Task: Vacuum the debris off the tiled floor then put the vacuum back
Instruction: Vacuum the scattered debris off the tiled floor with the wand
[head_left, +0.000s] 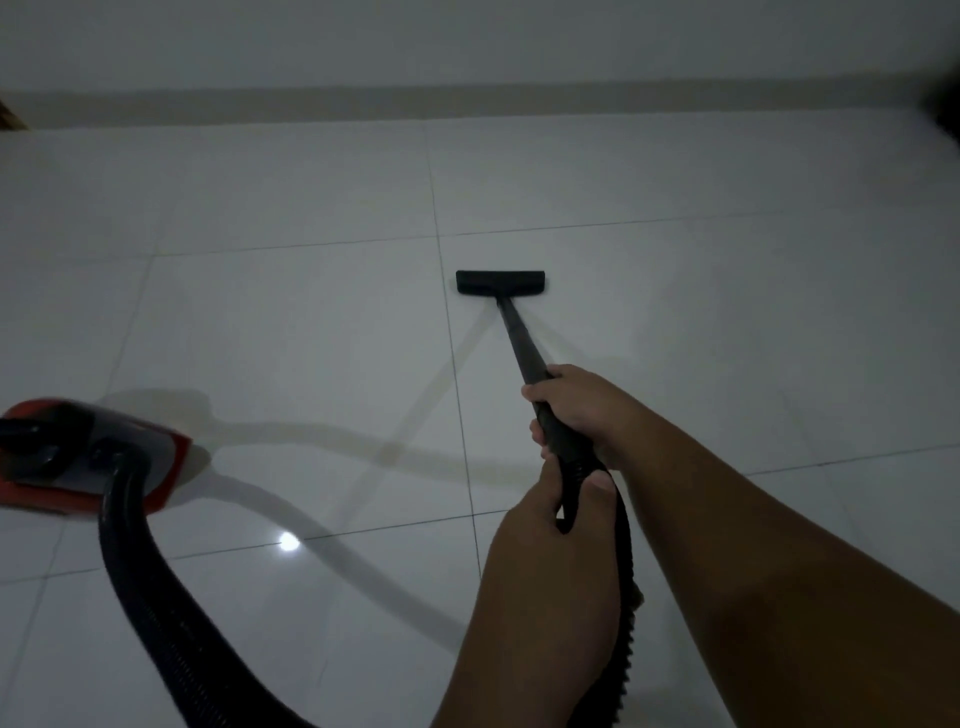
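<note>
A black vacuum wand (521, 345) slants away from me, and its flat black floor head (501, 282) rests on the white tiled floor (291, 332) near a grout line. My right hand (582, 410) grips the wand's upper end. Just below it, my left hand (553, 525) is closed around the curved handle where the ribbed black hose (135, 561) joins. The hose loops down out of frame and back up to the red and black vacuum body (78, 457) at the left edge. No debris shows on the tiles in this dim light.
A pale wall with a beige skirting strip (467, 104) runs across the far side. A brown object (10, 117) pokes in at the far left, a dark shape (945, 111) at the far right. A lamp's bright reflection (289, 543) glints on the tile.
</note>
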